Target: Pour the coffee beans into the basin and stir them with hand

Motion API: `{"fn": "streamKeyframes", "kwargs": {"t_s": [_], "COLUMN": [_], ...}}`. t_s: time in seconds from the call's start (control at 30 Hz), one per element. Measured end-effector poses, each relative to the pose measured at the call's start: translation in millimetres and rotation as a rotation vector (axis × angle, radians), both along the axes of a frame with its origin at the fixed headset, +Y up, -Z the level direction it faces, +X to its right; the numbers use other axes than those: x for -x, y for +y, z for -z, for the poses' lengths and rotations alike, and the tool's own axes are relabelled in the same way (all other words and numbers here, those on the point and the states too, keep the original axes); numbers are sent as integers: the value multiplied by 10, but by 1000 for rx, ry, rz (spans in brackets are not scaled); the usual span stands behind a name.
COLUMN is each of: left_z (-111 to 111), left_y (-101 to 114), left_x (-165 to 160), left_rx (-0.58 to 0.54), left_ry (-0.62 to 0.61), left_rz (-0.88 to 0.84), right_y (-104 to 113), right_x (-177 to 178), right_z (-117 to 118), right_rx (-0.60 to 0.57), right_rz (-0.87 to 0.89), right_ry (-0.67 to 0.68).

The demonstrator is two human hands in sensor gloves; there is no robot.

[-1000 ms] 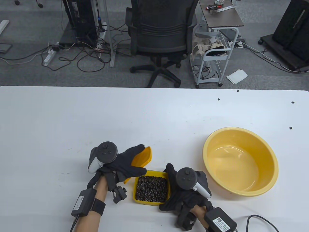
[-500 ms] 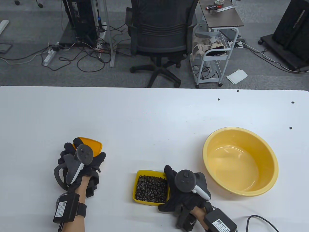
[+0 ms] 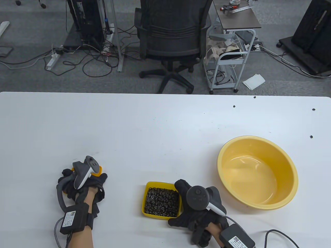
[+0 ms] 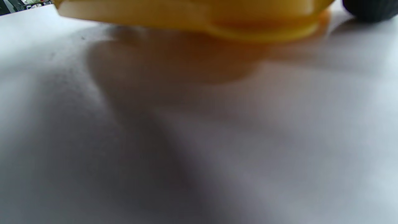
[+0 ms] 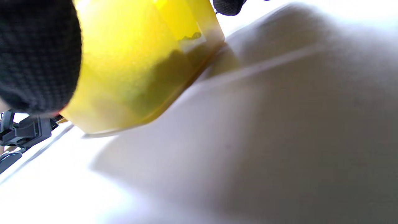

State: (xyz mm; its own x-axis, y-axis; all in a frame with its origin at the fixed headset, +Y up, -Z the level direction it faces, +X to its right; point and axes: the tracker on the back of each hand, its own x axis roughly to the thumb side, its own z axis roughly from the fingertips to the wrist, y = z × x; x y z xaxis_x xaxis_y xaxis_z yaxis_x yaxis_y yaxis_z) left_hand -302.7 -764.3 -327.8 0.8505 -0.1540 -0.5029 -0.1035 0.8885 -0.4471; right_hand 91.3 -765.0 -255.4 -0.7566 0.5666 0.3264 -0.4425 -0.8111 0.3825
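A: Where's the yellow box (image 3: 162, 201) of coffee beans (image 3: 162, 202) being kept rn?
B: On the white table (image 3: 155, 129), near the front edge. It's being gripped on its right side by the right hand (image 3: 197, 209), fingers curled round the wall.
A: And the basin (image 3: 257, 172)?
B: Being left well apart to the right, nothing in it.
A: Left hand (image 3: 84, 183)?
B: The orange lid (image 3: 99, 171) is being covered by it, off to the left w/ just an edge showing. In the left wrist view the lid (image 4: 192, 18) is being seen blurred, close above the table. Whether the fingers are clamped on it can't be told.
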Motion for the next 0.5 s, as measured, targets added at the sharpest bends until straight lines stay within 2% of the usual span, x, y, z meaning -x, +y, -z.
{"fn": "streamKeyframes", "kwargs": {"t_s": [0.2,0.37,0.4,0.5], "left_z": [-28,-139,-204,-397], "left_y": [172,539,639,835], "left_x": [-108,-578,-712,-946], "left_rx": [-128,-351,-412,-499], "left_ry": [-117,-392,-474,-648], "left_rz": [28,-62,-79,-141], "right_y": [24,78,95,160], "right_x": [-5,12,20,48], "right_z": [-8,-54,-72,-117], "right_rx": [-21,-90,-115,-148], "right_rz": [19,84,83,102], "right_ry": [-9,-2,14,30]}}
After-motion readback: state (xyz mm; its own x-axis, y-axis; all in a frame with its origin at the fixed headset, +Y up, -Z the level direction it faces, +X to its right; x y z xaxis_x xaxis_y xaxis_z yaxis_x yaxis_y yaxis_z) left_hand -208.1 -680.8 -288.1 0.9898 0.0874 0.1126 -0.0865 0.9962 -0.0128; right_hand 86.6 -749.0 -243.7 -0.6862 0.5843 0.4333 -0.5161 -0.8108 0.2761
